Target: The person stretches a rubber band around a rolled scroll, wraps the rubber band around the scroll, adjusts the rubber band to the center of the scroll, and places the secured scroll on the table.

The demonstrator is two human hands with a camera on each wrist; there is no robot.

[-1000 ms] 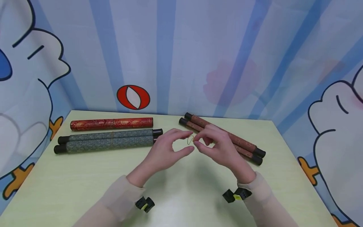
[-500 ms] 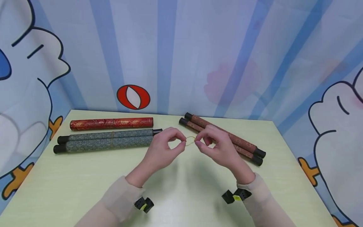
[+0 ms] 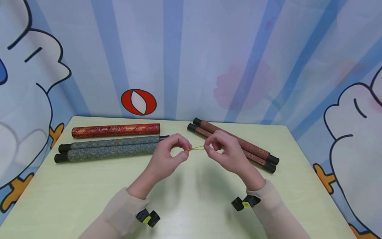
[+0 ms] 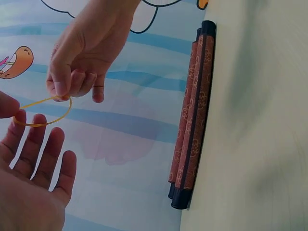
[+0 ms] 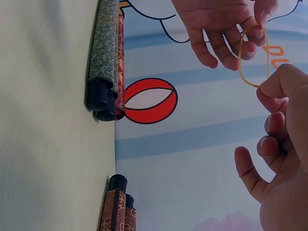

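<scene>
A thin yellow rubber band (image 3: 197,148) is stretched between my two hands above the table. My left hand (image 3: 164,162) pinches one end of it between thumb and index finger, and in the left wrist view its other fingers spread loosely. The opposite end is pinched by the thumb and index finger of my right hand (image 3: 231,156). From the right wrist view the band (image 5: 240,60) shows as a long loop. Behind the right hand lie two brown patterned scrolls (image 3: 247,145) with black end caps, side by side and slanting, partly hidden by that hand.
Two grey-green scrolls (image 3: 89,154) with black ends lie together at the left, a thin band (image 3: 117,146) around their middle. My left hand overlaps their right ends. Behind them is a red and gold roll (image 3: 116,130). A printed cloth backdrop (image 3: 197,59) rises at the table's back edge.
My left hand has closed its thumb and index finger on the rubber band and moved left, drawing the loop out longer and narrower. My right hand has stayed nearly in place.
</scene>
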